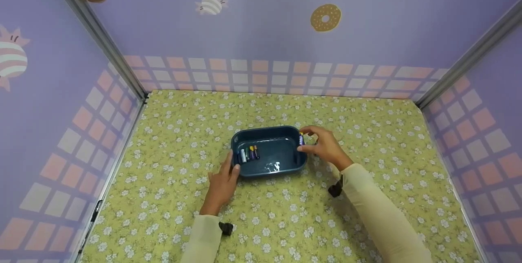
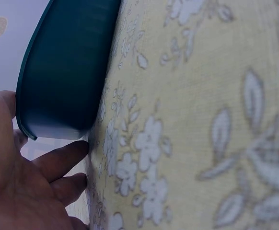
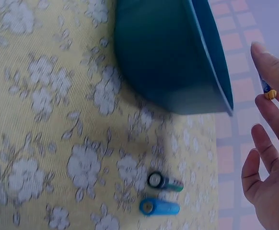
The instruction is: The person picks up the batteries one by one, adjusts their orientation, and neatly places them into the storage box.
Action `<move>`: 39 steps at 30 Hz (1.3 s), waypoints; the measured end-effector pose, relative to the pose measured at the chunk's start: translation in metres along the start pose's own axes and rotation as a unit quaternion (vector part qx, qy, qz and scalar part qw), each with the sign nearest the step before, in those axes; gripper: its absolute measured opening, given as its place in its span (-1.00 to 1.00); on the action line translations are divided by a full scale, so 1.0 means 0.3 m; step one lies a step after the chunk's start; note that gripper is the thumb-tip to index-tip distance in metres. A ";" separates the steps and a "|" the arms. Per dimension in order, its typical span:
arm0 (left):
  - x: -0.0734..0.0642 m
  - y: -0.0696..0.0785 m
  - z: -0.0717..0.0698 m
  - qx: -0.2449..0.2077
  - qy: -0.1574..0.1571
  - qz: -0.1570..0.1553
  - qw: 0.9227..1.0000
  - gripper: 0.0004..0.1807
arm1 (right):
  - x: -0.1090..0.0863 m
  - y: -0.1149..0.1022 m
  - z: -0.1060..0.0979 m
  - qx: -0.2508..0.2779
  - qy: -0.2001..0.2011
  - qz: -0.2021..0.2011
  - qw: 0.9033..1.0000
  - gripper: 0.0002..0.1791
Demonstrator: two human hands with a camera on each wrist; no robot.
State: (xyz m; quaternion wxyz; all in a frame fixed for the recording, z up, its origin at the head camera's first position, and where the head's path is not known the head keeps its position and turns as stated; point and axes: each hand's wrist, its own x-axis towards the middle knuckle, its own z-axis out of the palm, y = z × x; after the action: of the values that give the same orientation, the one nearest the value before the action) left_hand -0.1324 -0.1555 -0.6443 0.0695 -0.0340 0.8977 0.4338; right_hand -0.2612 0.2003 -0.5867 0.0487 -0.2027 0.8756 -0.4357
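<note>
At the right end of the tub (image 1: 273,153), by its rim: one small purple battery (image 1: 301,139), yellow at one end. Right hand (image 1: 326,144) has it pinched between thumb and fingertips, closed to the battery's thickness; other fingers loosely bent. Left hand (image 1: 222,183) rests at the near left corner, fingers relaxed and spread along the outside, apparently gripping nothing.

For good handling, I'd suggest a light pinch, knuckles lifted over the lip, and a low release, since a dropped battery would likely roll. A steady left hand should stop the tub sliding.

Inside, a short row of batteries (image 1: 249,153) lies side by side by the left wall; bare floor to its right. Outside, near the tub: a dark battery (image 3: 165,181) and a blue battery (image 3: 160,207). Flowered bench (image 1: 171,181) spreads wide around; printed walls (image 1: 265,30) stand well apart.
</note>
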 end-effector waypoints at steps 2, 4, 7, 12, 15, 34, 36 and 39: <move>0.000 0.000 -0.001 -0.003 -0.001 0.000 1.000 -0.26 | 0.009 -0.012 0.010 0.002 0.001 -0.002 1.000 -0.39; 0.000 -0.001 -0.002 -0.007 -0.003 0.001 1.000 -0.24 | 0.018 -0.022 0.020 0.003 0.004 -0.005 1.000 -0.38; 0.001 -0.003 -0.004 -0.010 -0.005 0.001 1.000 -0.23 | 0.030 -0.035 0.035 0.001 0.003 -0.012 1.000 -0.38; -0.002 -0.001 -0.005 -0.011 -0.006 -0.001 1.000 -0.23 | 0.056 -0.050 0.062 0.004 -0.002 -0.029 1.000 -0.36; -0.003 0.003 -0.005 -0.014 -0.004 -0.002 1.000 -0.23 | 0.071 -0.062 0.080 0.012 -0.004 -0.038 0.999 -0.36; -0.002 0.001 -0.004 -0.002 -0.002 -0.005 1.000 -0.25 | 0.155 -0.113 0.200 0.021 -0.044 -0.044 0.998 -0.35; -0.001 0.001 -0.003 0.000 -0.001 -0.004 1.000 -0.24 | 0.165 -0.117 0.214 0.020 -0.045 -0.050 0.998 -0.36; 0.000 0.003 -0.001 0.003 0.001 -0.005 1.000 -0.23 | 0.178 -0.122 0.233 0.012 -0.047 -0.056 0.997 -0.38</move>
State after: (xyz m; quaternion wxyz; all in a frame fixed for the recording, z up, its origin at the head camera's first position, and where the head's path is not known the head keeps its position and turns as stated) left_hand -0.1324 -0.1551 -0.6435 0.0704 -0.0384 0.8991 0.4303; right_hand -0.2801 0.1075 -0.5961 0.0676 -0.2707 0.8544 -0.4383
